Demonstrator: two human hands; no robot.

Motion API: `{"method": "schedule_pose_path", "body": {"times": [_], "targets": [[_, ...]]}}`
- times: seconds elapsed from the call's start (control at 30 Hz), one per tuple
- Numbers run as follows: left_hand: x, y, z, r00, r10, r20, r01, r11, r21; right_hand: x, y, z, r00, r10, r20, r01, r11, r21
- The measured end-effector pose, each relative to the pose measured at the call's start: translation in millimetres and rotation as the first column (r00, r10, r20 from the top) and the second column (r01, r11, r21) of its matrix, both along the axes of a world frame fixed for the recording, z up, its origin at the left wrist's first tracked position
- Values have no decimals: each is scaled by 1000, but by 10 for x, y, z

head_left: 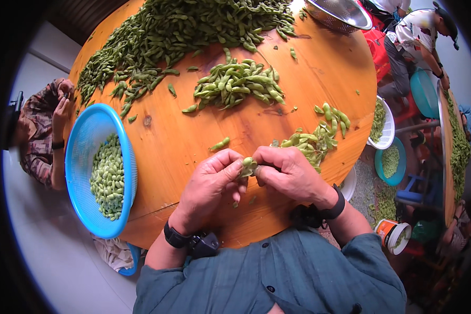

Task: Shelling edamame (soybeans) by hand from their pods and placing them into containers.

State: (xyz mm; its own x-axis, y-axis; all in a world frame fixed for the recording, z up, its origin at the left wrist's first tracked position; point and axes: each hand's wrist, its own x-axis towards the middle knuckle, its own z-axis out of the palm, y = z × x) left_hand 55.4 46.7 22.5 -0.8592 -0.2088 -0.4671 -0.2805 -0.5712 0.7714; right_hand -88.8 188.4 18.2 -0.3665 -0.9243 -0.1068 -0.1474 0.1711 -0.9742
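Observation:
Close in front of my body, a green soybean pod [249,166] is pinched between my two hands over the wooden table [167,157]. My left hand [213,178] has its thumb and forefinger closed on one side of it. From the other side, the bent fingers of my right hand [293,171] grip its end. A single pod [220,144] lies just beyond my left hand. Farther off sits a small heap of plump pods [238,83]. Pale, flattened husks [311,144] lie beside my right hand. At left, a blue basket [71,157] holds shelled beans [108,180].
A large pile of pods [167,42] covers the table's far side, near a metal colander [345,13]. One person [42,131] sits at left; another [416,31] works at far right. Right of the table stand a white basket [388,131], a blue basin [403,167] and a bucket [390,230].

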Motion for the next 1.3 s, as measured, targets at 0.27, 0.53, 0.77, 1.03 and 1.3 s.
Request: {"method": "schedule_pose_path", "body": {"times": [0.27, 0.53, 0.77, 1.03, 1.3], "targets": [[47, 41, -71, 999, -34, -36, 20, 944, -329, 144, -46, 20, 977, -212, 19, 213, 967, -139], [58, 63, -126, 1000, 13, -14, -14, 992, -129, 125, -27, 13, 989, -144, -24, 141, 985, -101], [43, 219, 43, 1000, 7, -30, -23, 810, -586, 151, -45, -37, 946, -153, -285, 128, 986, -104], [33, 154, -72, 982, 186, -38, -189, 946, -264, 161, -37, -60, 979, -205, 6, 204, 978, 53], [98, 162, -131, 990, 118, -72, -138, 879, -457, 181, -42, -35, 974, -217, -59, 218, 976, 18]]}}
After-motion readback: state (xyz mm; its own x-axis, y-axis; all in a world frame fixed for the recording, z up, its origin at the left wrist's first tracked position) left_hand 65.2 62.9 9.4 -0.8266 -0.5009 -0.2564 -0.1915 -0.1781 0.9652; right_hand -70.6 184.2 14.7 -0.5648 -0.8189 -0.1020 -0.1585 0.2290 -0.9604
